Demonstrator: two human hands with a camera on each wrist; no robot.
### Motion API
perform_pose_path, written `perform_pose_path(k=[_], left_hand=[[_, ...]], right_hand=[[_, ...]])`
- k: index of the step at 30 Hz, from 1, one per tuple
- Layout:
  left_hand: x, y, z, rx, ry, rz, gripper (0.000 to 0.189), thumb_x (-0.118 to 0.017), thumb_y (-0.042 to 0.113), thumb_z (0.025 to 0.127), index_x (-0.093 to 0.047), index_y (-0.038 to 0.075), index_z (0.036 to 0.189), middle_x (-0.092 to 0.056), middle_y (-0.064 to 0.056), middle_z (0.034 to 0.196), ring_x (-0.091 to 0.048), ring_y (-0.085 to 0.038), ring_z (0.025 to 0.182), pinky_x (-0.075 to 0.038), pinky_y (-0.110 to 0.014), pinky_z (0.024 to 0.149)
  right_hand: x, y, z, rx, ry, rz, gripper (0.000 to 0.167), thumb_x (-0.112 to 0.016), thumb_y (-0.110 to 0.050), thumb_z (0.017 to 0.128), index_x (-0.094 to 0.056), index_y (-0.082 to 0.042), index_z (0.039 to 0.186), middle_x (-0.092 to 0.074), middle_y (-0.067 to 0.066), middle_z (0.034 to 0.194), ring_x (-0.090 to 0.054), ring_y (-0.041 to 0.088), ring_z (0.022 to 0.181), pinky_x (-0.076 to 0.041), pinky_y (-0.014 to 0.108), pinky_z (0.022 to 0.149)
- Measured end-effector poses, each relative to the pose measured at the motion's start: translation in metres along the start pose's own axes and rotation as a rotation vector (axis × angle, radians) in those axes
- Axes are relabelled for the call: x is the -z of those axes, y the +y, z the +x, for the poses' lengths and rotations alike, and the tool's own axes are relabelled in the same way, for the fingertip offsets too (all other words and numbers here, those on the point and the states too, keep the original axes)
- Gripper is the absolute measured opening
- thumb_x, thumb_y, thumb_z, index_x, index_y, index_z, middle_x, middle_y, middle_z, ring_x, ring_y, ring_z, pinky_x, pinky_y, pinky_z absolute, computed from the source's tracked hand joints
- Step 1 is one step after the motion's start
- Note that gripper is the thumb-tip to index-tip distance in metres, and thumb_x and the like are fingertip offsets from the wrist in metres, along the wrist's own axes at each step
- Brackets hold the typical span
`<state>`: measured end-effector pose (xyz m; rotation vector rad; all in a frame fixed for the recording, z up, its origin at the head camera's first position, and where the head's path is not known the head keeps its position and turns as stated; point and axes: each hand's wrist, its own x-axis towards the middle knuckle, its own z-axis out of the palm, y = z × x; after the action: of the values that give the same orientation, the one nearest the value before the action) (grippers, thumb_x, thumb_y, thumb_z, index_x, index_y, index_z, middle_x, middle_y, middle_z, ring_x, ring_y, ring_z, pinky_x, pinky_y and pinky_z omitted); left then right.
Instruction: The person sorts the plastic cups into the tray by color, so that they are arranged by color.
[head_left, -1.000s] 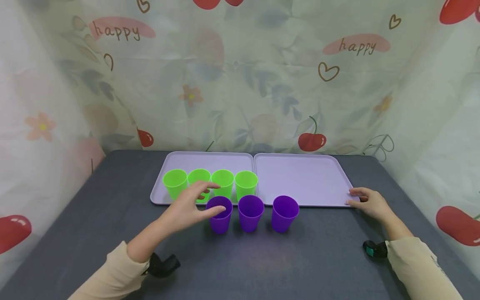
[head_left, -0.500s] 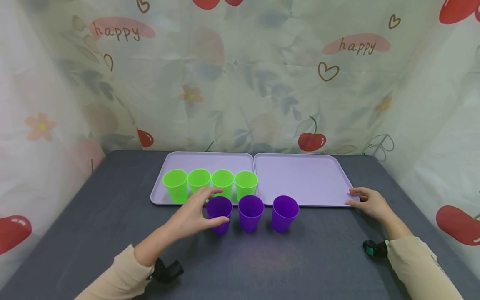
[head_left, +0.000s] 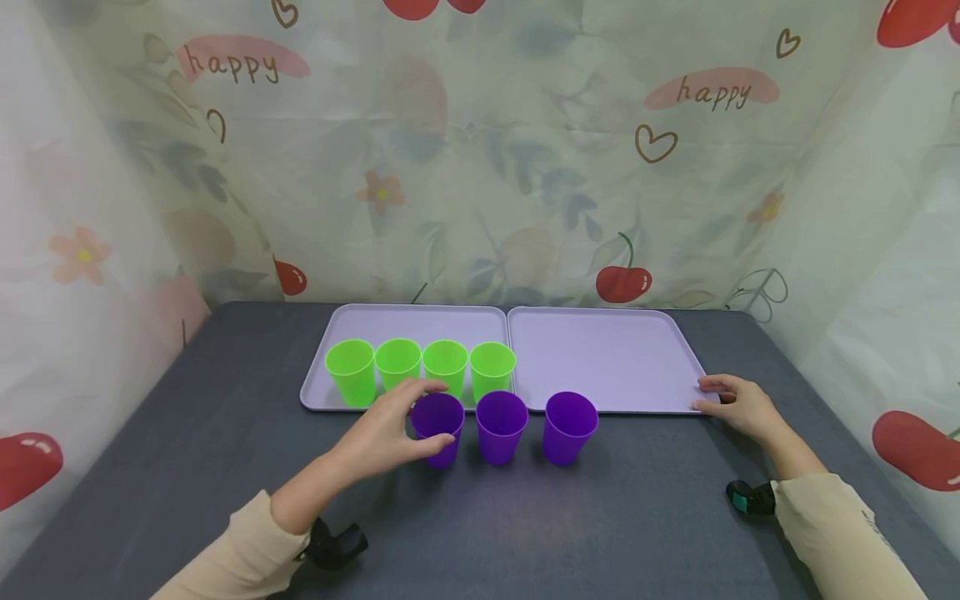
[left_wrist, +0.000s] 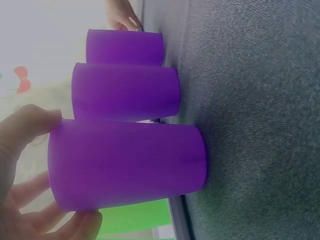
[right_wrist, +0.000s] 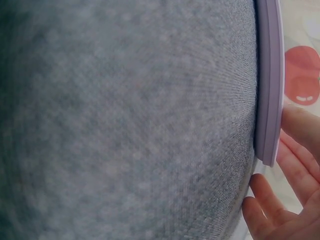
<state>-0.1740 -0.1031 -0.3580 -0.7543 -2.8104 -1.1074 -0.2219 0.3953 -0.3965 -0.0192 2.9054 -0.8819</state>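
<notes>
Several purple cups stand upright in a row on the table. My left hand (head_left: 381, 431) holds the leftmost purple cup (head_left: 437, 417) near its rim, thumb on the near side and fingers on the far side. In the left wrist view, this purple cup (left_wrist: 127, 165) stays between thumb and fingers, its base at the table. The middle purple cup (head_left: 501, 427) and the right purple cup (head_left: 570, 427) stand untouched. My right hand (head_left: 746, 408) rests at the near right corner of the right lilac tray (head_left: 600, 358). In the right wrist view, relaxed fingers touch the tray's rim (right_wrist: 270, 85).
The left lilac tray (head_left: 420, 318) holds a row of several green cups (head_left: 350, 371) along its front, just behind the purple ones. Both trays lie side by side on the dark grey table (head_left: 570, 533). A printed curtain (head_left: 480, 167) encloses the back and sides.
My left hand has moved slightly right and closer, its thumb and fingers coming round the leftmost purple cup. My right hand, the trays and the other cups have stayed in place.
</notes>
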Motion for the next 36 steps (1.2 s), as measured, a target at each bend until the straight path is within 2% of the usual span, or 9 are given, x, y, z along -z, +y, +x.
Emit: perform_pose_path(k=[9, 16, 22, 27, 36], left_hand=[[0.008, 0.007, 0.001, -0.019, 0.025, -0.006, 0.059, -0.075, 0.028, 0.076, -0.053, 0.008, 0.127, -0.059, -0.007, 0.124, -0.058, -0.020, 0.108, -0.053, -0.038, 0.090], [0.019, 0.016, 0.004, -0.009, 0.037, -0.036, 0.059, -0.076, 0.026, 0.076, -0.052, 0.010, 0.128, -0.057, -0.006, 0.124, -0.056, -0.020, 0.107, -0.052, -0.038, 0.089], [0.030, 0.025, 0.007, -0.066, 0.082, -0.041, 0.058, -0.077, 0.023, 0.075, -0.053, 0.008, 0.125, -0.059, -0.006, 0.119, -0.056, -0.018, 0.105, -0.052, -0.037, 0.089], [0.038, 0.032, 0.010, -0.129, 0.127, -0.032, 0.056, -0.077, 0.021, 0.075, -0.054, 0.008, 0.124, -0.059, -0.007, 0.121, -0.055, -0.019, 0.109, -0.052, -0.037, 0.088], [0.052, 0.048, 0.024, -0.172, 0.153, -0.044, 0.057, -0.076, 0.022, 0.076, -0.053, 0.007, 0.126, -0.057, -0.006, 0.127, -0.053, -0.019, 0.115, -0.052, -0.037, 0.091]], right_hand=[[0.000, 0.001, 0.000, -0.004, 0.001, 0.009, 0.057, -0.062, -0.033, 0.089, -0.048, 0.008, 0.127, -0.048, 0.033, 0.130, -0.042, 0.053, 0.119, -0.038, 0.064, 0.096], [0.000, 0.000, 0.000, -0.010, -0.005, 0.019, 0.058, -0.062, -0.034, 0.089, -0.048, 0.008, 0.127, -0.048, 0.033, 0.131, -0.042, 0.052, 0.119, -0.037, 0.065, 0.096], [0.000, 0.000, 0.001, 0.000, -0.004, 0.018, 0.057, -0.062, -0.033, 0.089, -0.048, 0.008, 0.127, -0.048, 0.033, 0.130, -0.042, 0.052, 0.119, -0.037, 0.064, 0.097], [0.001, -0.002, 0.001, -0.002, -0.006, 0.017, 0.057, -0.062, -0.032, 0.089, -0.048, 0.008, 0.127, -0.048, 0.034, 0.130, -0.042, 0.052, 0.119, -0.037, 0.064, 0.097], [0.001, -0.001, 0.000, -0.007, -0.012, 0.013, 0.058, -0.062, -0.033, 0.089, -0.047, 0.008, 0.127, -0.048, 0.034, 0.130, -0.042, 0.053, 0.119, -0.037, 0.064, 0.096]])
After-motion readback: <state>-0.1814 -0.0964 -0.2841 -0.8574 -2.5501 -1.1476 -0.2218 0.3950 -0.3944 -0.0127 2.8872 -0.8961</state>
